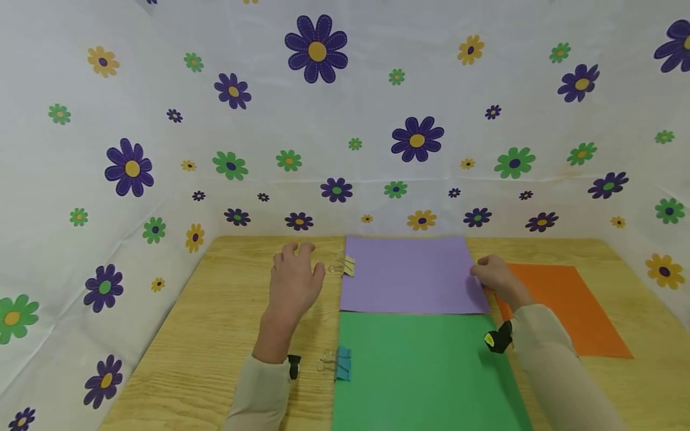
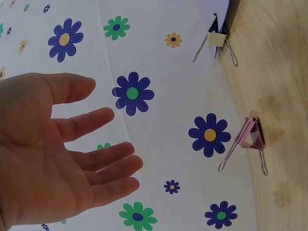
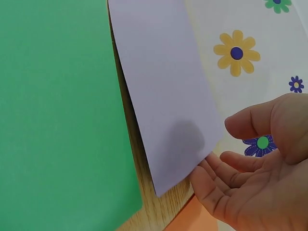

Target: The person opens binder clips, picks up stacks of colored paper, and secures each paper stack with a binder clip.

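Observation:
A purple sheet of paper [image 1: 409, 275] lies at the back of the table, a yellow binder clip [image 1: 349, 266] on its left edge. My right hand [image 1: 496, 278] is at the sheet's right edge. In the right wrist view its fingertips [image 3: 204, 180] meet that edge from below, while the thumb stays apart from them. Left of the purple sheet, my left hand [image 1: 293, 281] hovers with spread fingers and holds nothing. The left wrist view has a pink binder clip [image 2: 251, 134] near the table's back edge, beyond the left fingertips; the hand hides that spot in the head view.
Directly in front of the purple sheet lies a green sheet [image 1: 420, 371] with a blue binder clip [image 1: 343, 363] on its left edge. An orange sheet [image 1: 571, 311] lies to the right, partly behind the right forearm. A flowered white cloth [image 1: 366, 108] rises behind the wooden table [image 1: 205, 335].

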Action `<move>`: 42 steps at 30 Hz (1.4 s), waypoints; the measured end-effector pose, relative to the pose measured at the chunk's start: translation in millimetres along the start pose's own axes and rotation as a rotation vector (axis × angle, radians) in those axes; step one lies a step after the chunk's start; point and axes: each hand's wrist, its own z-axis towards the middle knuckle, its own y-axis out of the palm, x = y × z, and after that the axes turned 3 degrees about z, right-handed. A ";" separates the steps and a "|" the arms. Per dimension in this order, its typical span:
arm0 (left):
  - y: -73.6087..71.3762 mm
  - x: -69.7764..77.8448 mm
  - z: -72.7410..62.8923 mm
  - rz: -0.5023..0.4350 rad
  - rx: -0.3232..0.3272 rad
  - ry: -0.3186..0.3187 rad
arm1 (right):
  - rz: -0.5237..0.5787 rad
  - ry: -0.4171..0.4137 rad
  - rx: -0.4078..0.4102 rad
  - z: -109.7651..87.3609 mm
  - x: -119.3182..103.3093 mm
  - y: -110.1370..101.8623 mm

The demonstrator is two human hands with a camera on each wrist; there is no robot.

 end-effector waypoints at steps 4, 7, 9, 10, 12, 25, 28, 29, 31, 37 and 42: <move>-1.4 1.3 -0.1 -0.007 -0.001 0.001 | 0.016 0.001 -0.024 -5.5 -1.7 -2.7; -0.6 1.7 -0.3 -0.008 -0.009 0.000 | 0.039 -0.015 -0.035 -10.2 -1.3 -5.0; 0.4 1.6 -0.4 -0.004 -0.012 -0.001 | 0.053 -0.027 -0.046 -13.3 -0.3 -6.1; 0.8 1.5 -0.5 -0.003 -0.013 -0.003 | 0.058 -0.031 -0.051 -15.3 0.0 -6.5; 1.5 1.2 -0.6 0.000 -0.014 -0.005 | 0.071 -0.042 -0.059 -19.7 0.2 -7.0; 1.2 2.7 -5.1 -0.022 -0.029 -0.007 | 0.097 -0.231 -0.070 -39.3 10.4 4.2; 1.4 4.8 -4.7 -0.022 -0.031 -0.001 | 0.087 -0.258 -0.059 -47.9 9.3 8.2; 1.5 5.3 -4.5 -0.020 -0.031 0.001 | 0.082 -0.273 -0.058 -50.7 8.3 9.3; 1.8 6.2 -3.9 -0.015 -0.030 0.005 | 0.071 -0.306 -0.059 -56.4 5.4 11.7; 3.7 6.7 -3.9 0.006 -0.020 0.024 | -0.067 -0.482 -0.035 -70.8 -8.4 15.0; 6.5 8.2 -6.4 0.025 -0.024 0.051 | -0.258 -0.555 -0.003 -78.5 -15.3 24.4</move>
